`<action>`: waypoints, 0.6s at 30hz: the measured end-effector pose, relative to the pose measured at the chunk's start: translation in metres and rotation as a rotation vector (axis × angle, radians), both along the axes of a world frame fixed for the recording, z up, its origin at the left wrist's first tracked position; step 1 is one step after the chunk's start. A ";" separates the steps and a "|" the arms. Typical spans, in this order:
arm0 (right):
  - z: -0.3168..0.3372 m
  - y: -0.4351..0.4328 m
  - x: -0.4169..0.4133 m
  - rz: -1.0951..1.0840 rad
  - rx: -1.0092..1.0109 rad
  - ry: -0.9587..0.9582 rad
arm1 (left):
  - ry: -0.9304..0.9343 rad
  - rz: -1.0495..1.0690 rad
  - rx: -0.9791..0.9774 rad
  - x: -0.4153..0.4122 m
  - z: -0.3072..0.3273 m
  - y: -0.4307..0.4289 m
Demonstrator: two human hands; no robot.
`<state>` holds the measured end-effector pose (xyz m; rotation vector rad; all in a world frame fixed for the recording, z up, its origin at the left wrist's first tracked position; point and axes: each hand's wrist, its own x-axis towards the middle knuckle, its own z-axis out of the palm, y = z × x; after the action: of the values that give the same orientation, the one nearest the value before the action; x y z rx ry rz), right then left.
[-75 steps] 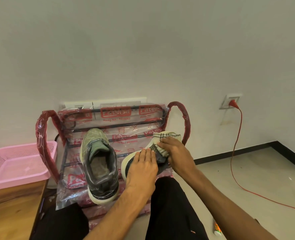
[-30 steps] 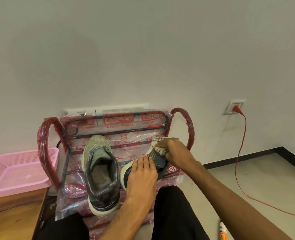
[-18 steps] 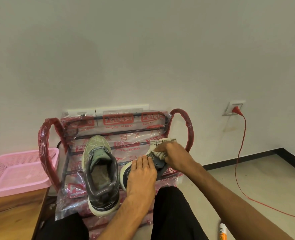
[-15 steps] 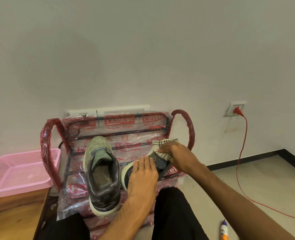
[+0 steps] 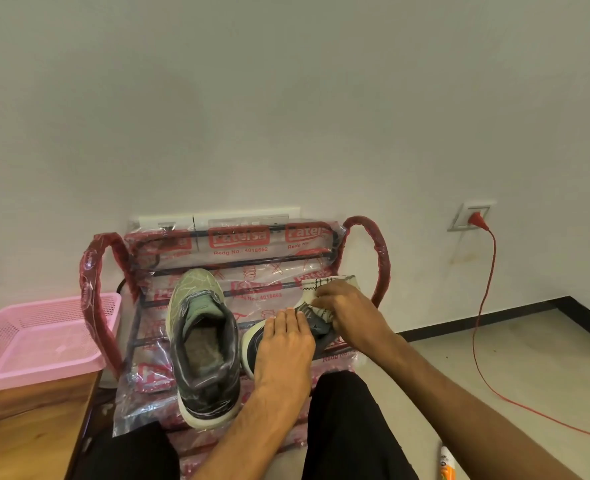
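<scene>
Barely anything is shifting since half a second ago: both hands are keeping to the dark sneaker (image 5: 250,344), which is lying on the plastic-wrapped shoe rack (image 5: 238,245). The left hand (image 5: 283,348) is pressing flat on it, fingers straight and together, while the right hand (image 5: 350,310) is bunching a checked cloth (image 5: 316,289) in curled fingers against its far end. A green-and-grey sneaker (image 5: 201,344) is sitting just beside it, and a pink basket (image 5: 40,337) is resting on the wooden tabletop (image 5: 27,427).

left grip (image 5: 283,344) flat, right grip (image 5: 350,311) pinching
</scene>
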<state>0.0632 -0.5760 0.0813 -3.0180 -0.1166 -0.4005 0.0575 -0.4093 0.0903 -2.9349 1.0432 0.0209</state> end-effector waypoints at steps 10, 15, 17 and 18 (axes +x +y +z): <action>0.010 -0.010 0.009 -0.090 -0.109 0.014 | 0.008 -0.001 0.001 -0.004 0.001 0.001; 0.003 -0.006 -0.006 0.039 -0.097 -0.004 | -0.001 -0.010 0.002 -0.004 0.002 0.000; 0.005 -0.013 -0.003 -0.023 -0.180 -0.001 | 0.003 -0.017 0.002 -0.005 0.002 0.000; 0.008 -0.013 -0.001 -0.061 -0.214 0.007 | 0.001 -0.018 0.003 -0.006 0.002 0.000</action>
<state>0.0620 -0.5890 0.0897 -3.2401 -0.0715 -0.4074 0.0512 -0.4092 0.0919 -2.9232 1.0692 0.0241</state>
